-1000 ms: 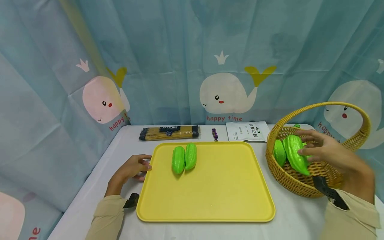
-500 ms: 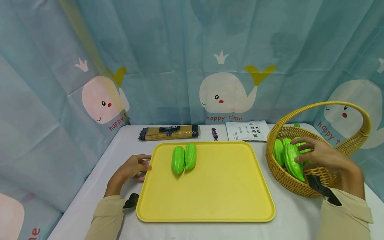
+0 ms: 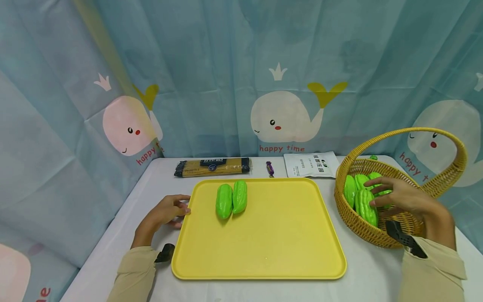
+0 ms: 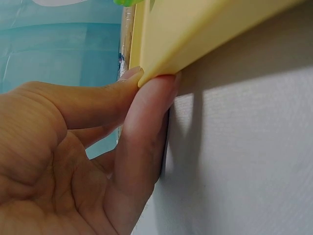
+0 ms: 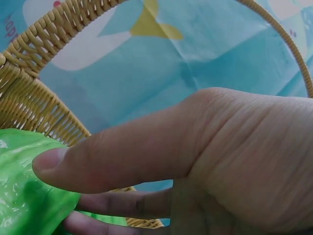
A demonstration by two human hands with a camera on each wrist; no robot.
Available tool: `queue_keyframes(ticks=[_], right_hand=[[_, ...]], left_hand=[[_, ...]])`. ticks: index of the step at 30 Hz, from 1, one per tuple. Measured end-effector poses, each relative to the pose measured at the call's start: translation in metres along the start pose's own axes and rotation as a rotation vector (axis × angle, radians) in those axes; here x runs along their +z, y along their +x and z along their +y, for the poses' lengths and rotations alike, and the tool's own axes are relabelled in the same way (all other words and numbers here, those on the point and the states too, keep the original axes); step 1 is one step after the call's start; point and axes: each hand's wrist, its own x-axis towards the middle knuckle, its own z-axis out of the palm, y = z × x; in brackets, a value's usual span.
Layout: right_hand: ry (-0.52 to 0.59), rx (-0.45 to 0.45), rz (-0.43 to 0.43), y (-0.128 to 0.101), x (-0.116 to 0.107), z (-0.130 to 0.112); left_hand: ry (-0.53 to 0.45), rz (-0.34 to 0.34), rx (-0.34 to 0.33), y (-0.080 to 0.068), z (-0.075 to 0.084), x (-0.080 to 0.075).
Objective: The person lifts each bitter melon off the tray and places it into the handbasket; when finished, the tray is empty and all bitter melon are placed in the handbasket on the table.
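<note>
My left hand (image 3: 166, 209) pinches the left rim of the yellow tray (image 3: 271, 243) between thumb and fingers; the left wrist view shows the tray edge (image 4: 161, 66) between them. Two green bitter melons (image 3: 224, 201) lie side by side at the tray's upper left. At the right, my right hand (image 3: 409, 199) reaches into the wicker basket (image 3: 349, 222), its thumb and fingers around a ridged bitter melon (image 3: 365, 209). The right wrist view has the thumb across that melon (image 5: 24, 191), with fingers behind it. Several other bitter melons (image 3: 349, 189) lie in the basket, partly hidden by the hand.
Behind the tray lie a pack of noodles (image 3: 211, 167), a purple wrapped candy (image 3: 270, 168) and a white packet (image 3: 311, 165). The basket's tall handle (image 3: 400, 132) arches above the right hand. A whale-print curtain (image 3: 234, 84) closes off the back and sides.
The right hand has moved slightly left and lower in the basket with the bitter melon, which now sits lower and more upright. The left hand and tray have stayed put.
</note>
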Motion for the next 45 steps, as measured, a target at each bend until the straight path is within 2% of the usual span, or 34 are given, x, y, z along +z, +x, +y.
queue_keyframes(ticks=[8, 14, 19, 25, 30, 33, 37, 45], right_hand=[[-0.079, -0.039, 0.015, 0.002, 0.0, -0.001], [-0.165, -0.109, 0.11, 0.001, -0.001, -0.005], [-0.145, -0.145, 0.162, -0.005, -0.002, -0.014], [-0.088, -0.244, 0.194, -0.017, 0.0, -0.031], [-0.02, -0.391, 0.162, -0.02, 0.01, -0.05], [0.01, -0.486, 0.111, -0.02, 0.017, -0.063], [0.05, -0.569, 0.04, -0.018, 0.029, -0.08], [0.158, -0.555, -0.041, 0.002, 0.056, -0.101]], left_hand=[[0.003, 0.003, -0.005, 0.0, 0.0, 0.0], [0.008, 0.002, 0.0, 0.001, -0.001, 0.0], [-0.001, -0.002, -0.002, 0.001, -0.001, 0.0], [0.001, -0.003, -0.01, 0.001, -0.001, 0.0], [0.009, -0.001, -0.016, 0.001, 0.0, 0.0], [0.008, 0.001, -0.014, 0.001, 0.0, 0.0], [0.014, 0.009, -0.016, 0.0, 0.0, 0.001], [0.013, 0.007, -0.005, 0.001, -0.002, 0.001]])
